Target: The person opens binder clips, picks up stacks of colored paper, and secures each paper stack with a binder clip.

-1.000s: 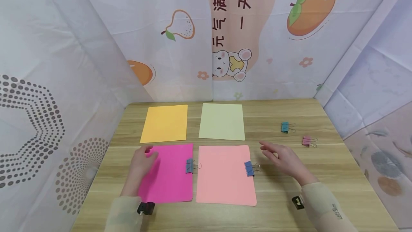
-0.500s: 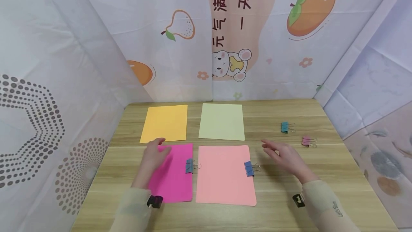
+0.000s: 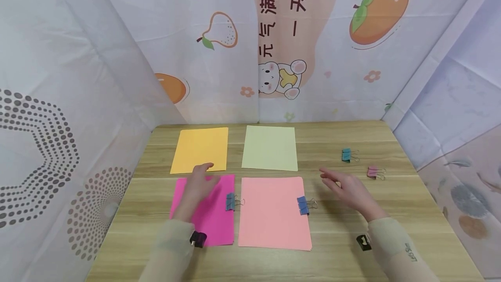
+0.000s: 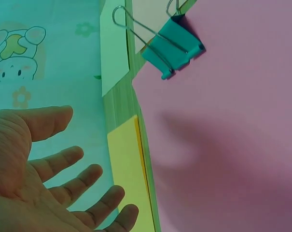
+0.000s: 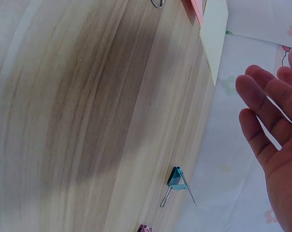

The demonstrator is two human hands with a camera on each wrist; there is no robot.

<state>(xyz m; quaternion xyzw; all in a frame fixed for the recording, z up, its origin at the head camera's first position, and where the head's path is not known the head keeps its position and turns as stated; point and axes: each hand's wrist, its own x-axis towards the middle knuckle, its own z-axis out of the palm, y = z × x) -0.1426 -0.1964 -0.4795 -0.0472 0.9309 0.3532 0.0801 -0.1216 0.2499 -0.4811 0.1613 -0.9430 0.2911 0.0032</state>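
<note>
My left hand hovers over the magenta paper stack, fingers loosely spread and holding nothing. A teal binder clip grips that stack's right edge, its wire handles sticking out. Beside it lies a pink paper stack with a blue binder clip on its right edge. To the right of this clip my right hand hangs above the bare wood, fingers relaxed, with nothing in it. The right wrist view shows its slightly bent fingers and their shadow on the table.
Behind lie a yellow-orange paper stack and a pale green one. A loose teal binder clip and a loose pink binder clip sit at the right of the wooden table. Printed cloth hangs around three sides.
My left hand has moved right and away from me over the magenta stack. The right hand has barely shifted. Papers and clips lie as before.
</note>
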